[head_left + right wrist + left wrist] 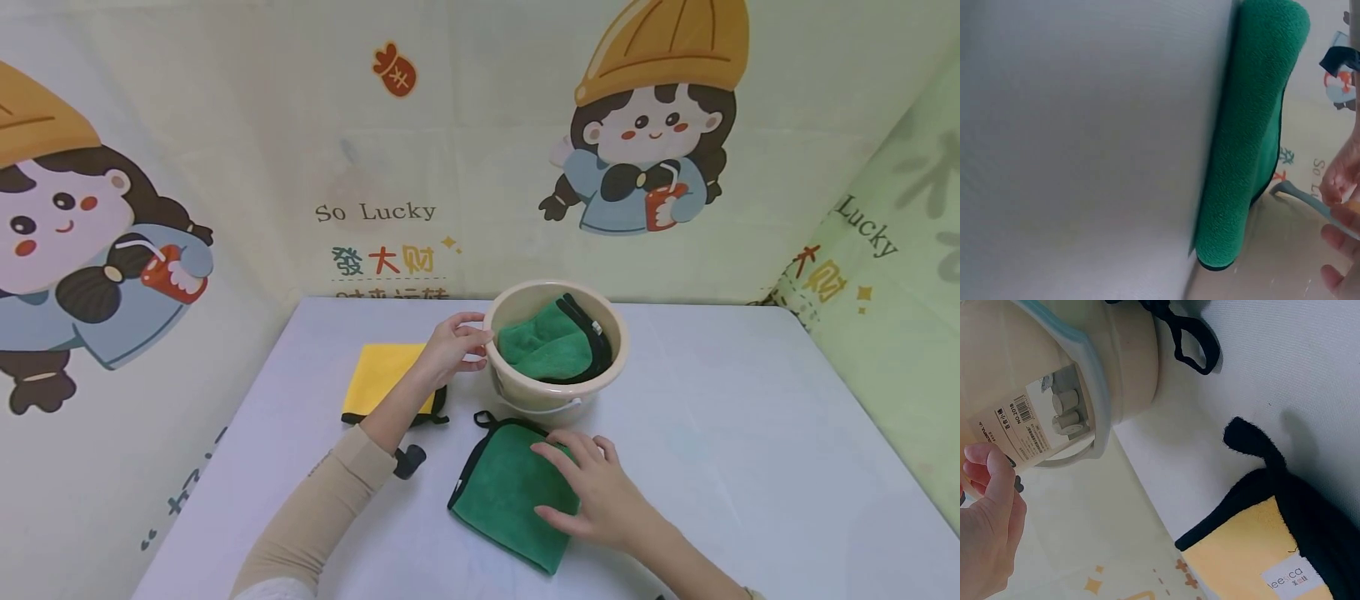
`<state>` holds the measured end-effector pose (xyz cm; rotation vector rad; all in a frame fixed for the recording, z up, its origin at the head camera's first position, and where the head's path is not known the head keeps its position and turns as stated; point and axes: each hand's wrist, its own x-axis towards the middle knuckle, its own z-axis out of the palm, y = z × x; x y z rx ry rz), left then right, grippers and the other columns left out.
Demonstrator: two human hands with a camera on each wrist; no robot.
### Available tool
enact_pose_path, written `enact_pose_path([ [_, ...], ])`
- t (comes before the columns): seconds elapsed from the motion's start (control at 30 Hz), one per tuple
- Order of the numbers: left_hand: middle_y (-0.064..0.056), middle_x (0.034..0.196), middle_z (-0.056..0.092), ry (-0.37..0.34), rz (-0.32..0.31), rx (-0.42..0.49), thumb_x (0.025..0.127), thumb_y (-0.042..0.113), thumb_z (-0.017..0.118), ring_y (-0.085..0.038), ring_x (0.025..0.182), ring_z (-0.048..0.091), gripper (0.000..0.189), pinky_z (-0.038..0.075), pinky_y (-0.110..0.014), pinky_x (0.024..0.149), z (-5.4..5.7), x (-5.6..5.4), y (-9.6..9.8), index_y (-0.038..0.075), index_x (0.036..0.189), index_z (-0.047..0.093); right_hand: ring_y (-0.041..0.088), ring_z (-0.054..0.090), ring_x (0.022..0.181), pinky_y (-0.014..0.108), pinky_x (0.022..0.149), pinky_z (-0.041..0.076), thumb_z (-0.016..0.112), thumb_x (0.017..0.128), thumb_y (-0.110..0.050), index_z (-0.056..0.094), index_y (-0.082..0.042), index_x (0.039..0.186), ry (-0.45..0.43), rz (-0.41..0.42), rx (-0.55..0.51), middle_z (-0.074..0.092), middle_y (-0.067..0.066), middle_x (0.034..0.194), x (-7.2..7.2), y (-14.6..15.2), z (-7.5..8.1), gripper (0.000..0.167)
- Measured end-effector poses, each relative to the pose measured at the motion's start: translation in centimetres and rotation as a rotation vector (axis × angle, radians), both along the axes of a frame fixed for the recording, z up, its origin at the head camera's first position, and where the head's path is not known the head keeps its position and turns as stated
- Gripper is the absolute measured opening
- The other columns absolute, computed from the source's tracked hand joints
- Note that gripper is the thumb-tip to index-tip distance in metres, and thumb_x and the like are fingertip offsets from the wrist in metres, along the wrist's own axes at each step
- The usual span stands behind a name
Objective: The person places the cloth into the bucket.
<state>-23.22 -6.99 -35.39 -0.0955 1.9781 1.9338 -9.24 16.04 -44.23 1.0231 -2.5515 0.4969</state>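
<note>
The left hand (453,346) reached to the centre of the head view, its fingertips at the left rim of a beige bucket (517,387); I could not tell whether they pinched the rim or only touched it. The right hand (588,483), coming from the lower right, hung over the green cloth (506,487), thumb and fingers spread wide apart.

The far edge of the white table (750,433) ran just behind the bucket; its pale surface stretched rightward from there to a slanting edge at the frame's right.

The green cloth lay folded at lower centre, in front of the bucket, plush, black-trimmed, with a loop at its upper left corner. A second green cloth (547,343) sat bunched inside the bucket. The yellow cloth (384,371), also black-edged, lay left of it, partly behind the left forearm.
</note>
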Motion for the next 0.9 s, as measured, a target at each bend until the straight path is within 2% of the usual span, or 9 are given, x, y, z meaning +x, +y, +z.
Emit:
enact_pose_path([
  [0.1,-0.004,0.092,0.057,-0.003,0.005,0.007,0.088,0.013,0.06,-0.017,0.074,0.055,0.044,0.053,-0.035,0.073,-0.9,-0.6,-0.1,0.011,0.13,0.045,0.02,0.041,0.111,0.047,0.081,0.034,0.07,0.069,-0.053,0.047,-0.02,0.129,-0.02,0.001,0.049,0.047,0.007,0.123,0.1,-0.2,-0.6,0.072],
  [0.2,-0.005,0.093,0.058,0.002,0.013,0.012,0.088,0.014,0.061,-0.016,0.074,0.055,0.044,0.053,-0.033,0.071,-1.2,-0.7,-0.1,0.013,0.129,0.046,0.021,0.041,0.111,0.047,0.081,0.034,0.068,0.069,-0.057,0.045,-0.021,0.13,-0.04,0.006,0.1,0.046,0.008,0.125,0.2,-0.3,-1.3,0.074],
  [0.37,-0.006,0.094,0.058,0.01,0.026,0.01,0.088,0.014,0.061,-0.017,0.074,0.055,0.041,0.053,-0.029,0.067,-1.2,-0.6,0.0,0.013,0.126,0.048,0.022,0.041,0.112,0.046,0.082,0.034,0.062,0.073,-0.062,0.042,-0.021,0.132,-0.071,0.039,0.18,0.044,0.008,0.126,0.6,-0.7,-2.0,0.075],
  [0.57,-0.007,0.096,0.058,0.013,0.038,-0.002,0.088,0.013,0.061,-0.017,0.074,0.055,0.038,0.053,-0.027,0.065,-1.3,-0.5,0.0,0.014,0.124,0.049,0.024,0.04,0.112,0.049,0.084,0.035,0.055,0.074,-0.068,0.04,-0.02,0.133,-0.118,0.057,0.242,0.042,0.007,0.128,0.8,-1.0,-2.2,0.077],
  [0.9,-0.007,0.095,0.058,0.02,0.037,0.008,0.088,0.013,0.061,-0.017,0.073,0.055,0.039,0.053,-0.028,0.065,-1.1,-0.6,0.0,0.014,0.124,0.049,0.024,0.038,0.112,0.048,0.084,0.034,0.055,0.071,-0.071,0.039,-0.018,0.132,-0.098,0.072,0.317,0.039,0.009,0.128,0.8,-1.1,-2.4,0.083],
])
